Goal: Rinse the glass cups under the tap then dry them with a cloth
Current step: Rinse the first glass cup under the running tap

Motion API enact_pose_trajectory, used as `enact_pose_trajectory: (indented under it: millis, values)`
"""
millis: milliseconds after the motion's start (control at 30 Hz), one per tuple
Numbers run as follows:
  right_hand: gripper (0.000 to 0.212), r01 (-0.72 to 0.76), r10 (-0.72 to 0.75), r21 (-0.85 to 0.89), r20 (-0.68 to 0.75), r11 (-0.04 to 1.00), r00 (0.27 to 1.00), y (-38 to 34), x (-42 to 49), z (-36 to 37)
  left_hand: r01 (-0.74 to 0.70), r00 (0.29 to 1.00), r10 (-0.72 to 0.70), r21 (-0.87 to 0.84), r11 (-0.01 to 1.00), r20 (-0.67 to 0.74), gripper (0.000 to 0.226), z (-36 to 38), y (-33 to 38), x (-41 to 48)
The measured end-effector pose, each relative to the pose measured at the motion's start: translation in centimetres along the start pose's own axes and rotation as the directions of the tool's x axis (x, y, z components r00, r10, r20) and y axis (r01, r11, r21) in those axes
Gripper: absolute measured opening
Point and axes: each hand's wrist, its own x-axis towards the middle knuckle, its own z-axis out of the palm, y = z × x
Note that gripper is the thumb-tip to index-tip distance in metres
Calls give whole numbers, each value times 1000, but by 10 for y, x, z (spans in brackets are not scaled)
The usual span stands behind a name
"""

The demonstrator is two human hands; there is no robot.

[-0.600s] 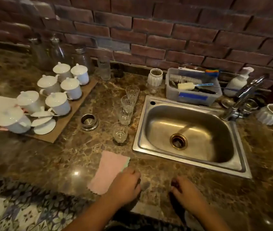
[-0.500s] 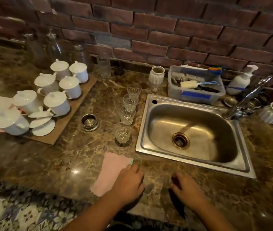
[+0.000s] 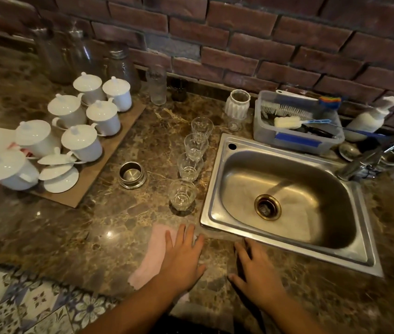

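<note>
My left hand [image 3: 182, 257] lies flat, fingers spread, on the pink cloth [image 3: 151, 254]. My right hand [image 3: 257, 273] rests flat on the bench [image 3: 109, 227] beside it, fingers straight, holding nothing. Beyond them, four glass cups [image 3: 189, 166] stand upright in a row along the left rim of the sink [image 3: 215, 186], with the tap [image 3: 381, 150] at its far right.

The left hand [image 3: 182, 259] lies flat, palm down, fingers straight and slightly spread, pointing forward, and the right hand [image 3: 257, 271] sits close beside it, palm down too, fingers extended, thumb splayed.
</note>
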Motion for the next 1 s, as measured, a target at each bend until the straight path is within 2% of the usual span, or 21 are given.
enact_pose_trajectory:
  millis: [133, 233, 300, 400, 500, 600, 700, 833, 1000]
  values:
    - [83, 50, -49, -28, 26, 998, 998, -2, 3, 9, 103, 991, -101, -22, 994, 84, 83, 8, -6, -8]
    - [79, 43, -43, 20, 26, 999, 999, 0, 10, 7, 107, 994, -107, 12, 994, -13, 84, 18, -10, -7]
    - [73, 50, -55, 101, 50, 994, 997, 3, 18, -2, 104, 993, -102, 41, 994, -53, 85, 18, -10, -4]
    - [51, 110, -97, 240, -68, 965, 993, 9, 38, -29, 133, 991, -131, 59, 989, -32, 86, 11, -5, 2]
    - [41, 132, -116, 328, -67, 936, 991, 14, 72, -64, 143, 989, -141, 44, 989, -50, 78, 1, -1, 12]
    - [43, 121, -101, 406, -70, 906, 992, 17, 111, -92, 129, 988, -131, -20, 991, -84, 63, -15, 1, 24]
    - [43, 144, -121, 466, -80, 873, 989, 15, 148, -117, 98, 993, -102, -55, 994, -63, 62, -24, 3, 41]
    - [41, 124, -99, 598, -74, 792, 992, 11, 203, -140, 26, 997, -29, -52, 998, -68, 79, -19, 3, 57]
    - [54, 143, -78, 705, -124, 694, 989, 7, 265, -166, -44, 991, 32, -97, 994, -130, 99, -1, 8, 75]
